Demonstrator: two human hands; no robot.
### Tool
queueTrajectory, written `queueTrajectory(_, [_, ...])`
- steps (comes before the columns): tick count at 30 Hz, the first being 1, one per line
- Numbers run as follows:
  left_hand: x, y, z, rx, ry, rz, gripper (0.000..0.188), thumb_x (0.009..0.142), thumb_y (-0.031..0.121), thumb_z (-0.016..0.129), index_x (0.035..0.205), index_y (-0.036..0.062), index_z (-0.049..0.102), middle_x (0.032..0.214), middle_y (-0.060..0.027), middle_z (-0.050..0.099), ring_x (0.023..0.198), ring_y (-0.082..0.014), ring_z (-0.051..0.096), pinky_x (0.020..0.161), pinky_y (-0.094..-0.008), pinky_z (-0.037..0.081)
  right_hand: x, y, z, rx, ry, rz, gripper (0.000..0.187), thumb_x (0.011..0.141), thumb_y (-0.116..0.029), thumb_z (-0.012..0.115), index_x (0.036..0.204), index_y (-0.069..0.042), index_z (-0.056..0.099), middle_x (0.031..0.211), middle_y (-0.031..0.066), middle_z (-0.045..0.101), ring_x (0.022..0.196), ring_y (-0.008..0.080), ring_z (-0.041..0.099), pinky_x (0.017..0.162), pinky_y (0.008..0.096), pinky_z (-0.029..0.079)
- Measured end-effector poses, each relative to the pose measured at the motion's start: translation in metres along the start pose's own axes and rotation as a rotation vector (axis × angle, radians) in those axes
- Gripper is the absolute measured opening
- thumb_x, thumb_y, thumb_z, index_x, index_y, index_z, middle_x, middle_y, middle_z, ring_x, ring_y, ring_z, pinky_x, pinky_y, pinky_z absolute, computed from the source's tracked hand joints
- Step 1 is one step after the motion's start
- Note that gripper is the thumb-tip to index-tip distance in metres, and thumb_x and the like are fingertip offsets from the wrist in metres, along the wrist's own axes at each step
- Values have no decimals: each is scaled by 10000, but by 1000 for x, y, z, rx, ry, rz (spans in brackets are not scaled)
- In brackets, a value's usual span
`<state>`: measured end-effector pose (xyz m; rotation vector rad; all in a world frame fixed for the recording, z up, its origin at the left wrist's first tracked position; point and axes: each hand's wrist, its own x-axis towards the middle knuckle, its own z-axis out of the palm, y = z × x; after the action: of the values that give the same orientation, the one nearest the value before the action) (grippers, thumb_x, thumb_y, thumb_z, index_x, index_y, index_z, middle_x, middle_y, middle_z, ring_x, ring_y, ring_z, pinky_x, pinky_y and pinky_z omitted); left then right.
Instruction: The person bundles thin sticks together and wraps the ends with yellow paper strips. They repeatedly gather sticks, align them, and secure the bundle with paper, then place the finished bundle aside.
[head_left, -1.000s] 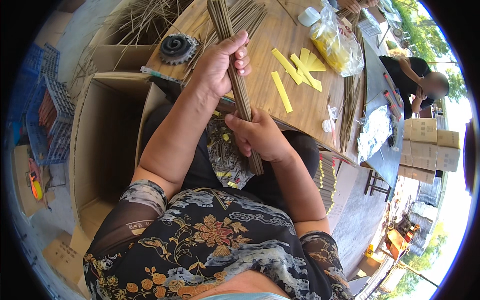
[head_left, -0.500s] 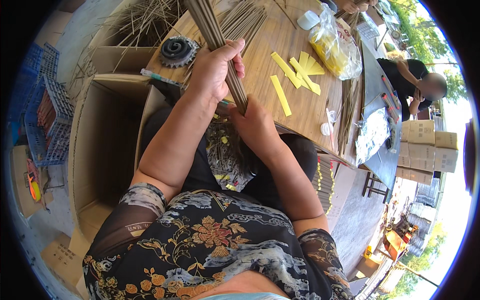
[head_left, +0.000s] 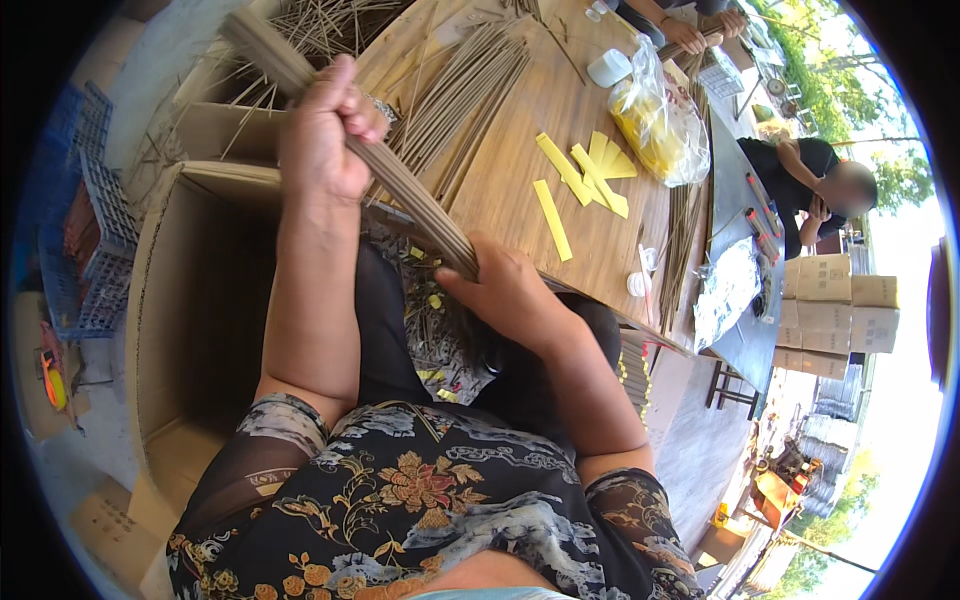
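A tight bundle of thin brown incense sticks (head_left: 412,200) slants across in front of me, from the upper left down to the right. My left hand (head_left: 328,140) is wrapped round its upper part. At its lower end my right hand (head_left: 515,290) grips the bundle, its thumb below the stick ends. More loose incense sticks (head_left: 455,95) lie on the wooden table (head_left: 500,190) beyond the bundle. To their right are several yellow paper strips (head_left: 552,220), some fanned over each other. The round black toothed device is mostly hidden behind my left hand.
A deep open cardboard box (head_left: 215,320) stands at my left, with blue crates (head_left: 100,220) beyond it. Right on the table are a clear bag with yellow contents (head_left: 660,125) and a white cup (head_left: 610,68). Two other people work at the far side and right.
The bundle has swung to the left and tilted flatter. My left hand moved left with it, toward the open box; my right hand dropped slightly. The black toothed device has become covered.
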<state>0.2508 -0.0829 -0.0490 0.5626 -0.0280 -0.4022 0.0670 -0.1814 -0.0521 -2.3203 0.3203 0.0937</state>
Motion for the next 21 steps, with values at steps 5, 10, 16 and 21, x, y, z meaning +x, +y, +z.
queueTrajectory(5, [16,31,-26,-99,6,79,200,812,151,615,691,83,471,528,36,408,422,-69,352,409,-225,296,31,41,-28,117,-14,368,255,797,-232,604,780,15,545,647,93,562,533,129,546,503,282,449])
queueTrajectory(10, [13,17,-16,-204,2,-61,137,841,122,575,795,11,510,530,24,405,423,-65,349,400,-210,296,123,80,-34,-170,306,312,463,768,-415,590,851,41,572,748,152,587,670,226,573,601,326,457])
queueTrajectory(16, [11,15,-16,-176,3,-97,126,838,127,582,792,23,527,530,27,411,425,-64,360,399,-213,294,165,51,-33,-361,151,442,616,761,-515,541,1028,40,561,1037,232,574,992,350,542,837,396,428])
queueTrajectory(21, [8,10,-10,-173,27,-137,126,829,131,594,796,32,525,530,33,408,425,-62,353,402,-212,287,186,73,-36,-341,154,360,601,710,-517,613,676,83,591,668,208,601,537,252,600,559,342,487])
